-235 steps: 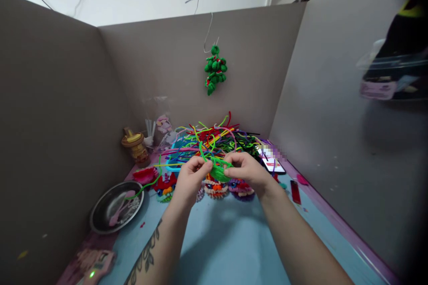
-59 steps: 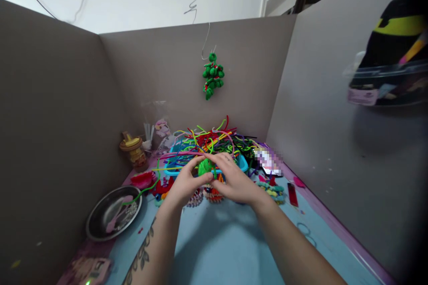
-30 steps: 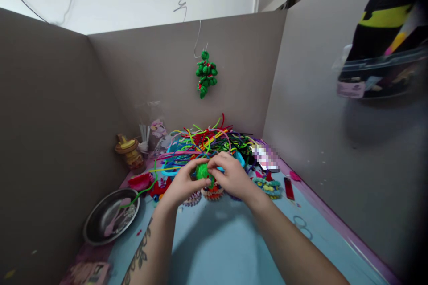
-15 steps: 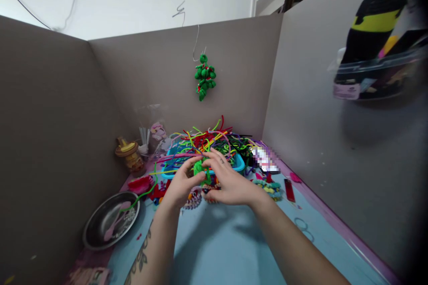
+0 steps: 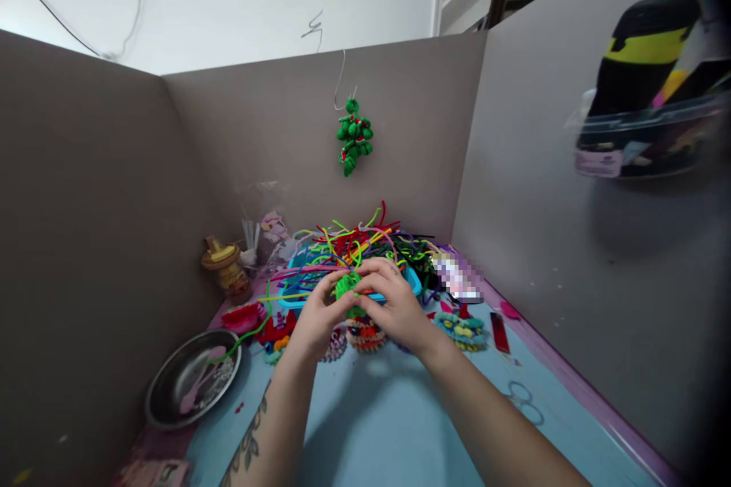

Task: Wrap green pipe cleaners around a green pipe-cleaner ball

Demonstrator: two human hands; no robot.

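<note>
A bright green bundle of bent pipe cleaner (image 5: 346, 285) is held up between my two hands, over the near edge of the blue tray (image 5: 419, 288). My left hand (image 5: 317, 313) pinches it from the left with thumb and fingers. From the right, my right hand (image 5: 394, 306) closes thumb and fingertips on it, hiding part of it. Loose pipe cleaners (image 5: 365, 240) in many colours are heaped in the tray. Below my hands lie an orange-and-brown pipe cleaner piece (image 5: 366, 336) and a pale purple one (image 5: 336, 345).
To the left are a steel bowl (image 5: 157, 396) holding a pink spoon (image 5: 197, 388), and a yellow-lidded cup (image 5: 228, 274). Scissors (image 5: 524, 402) and a teal pipe cleaner piece (image 5: 462, 329) lie right. A green ornament (image 5: 354, 138) hangs on the back panel; a clear bin (image 5: 645, 138) is on the right panel.
My right hand's spread thumb and fingers have closed in on the green pipe cleaner bundle. The orange-and-brown piece below shows more now. The whole view has shifted slightly.
</note>
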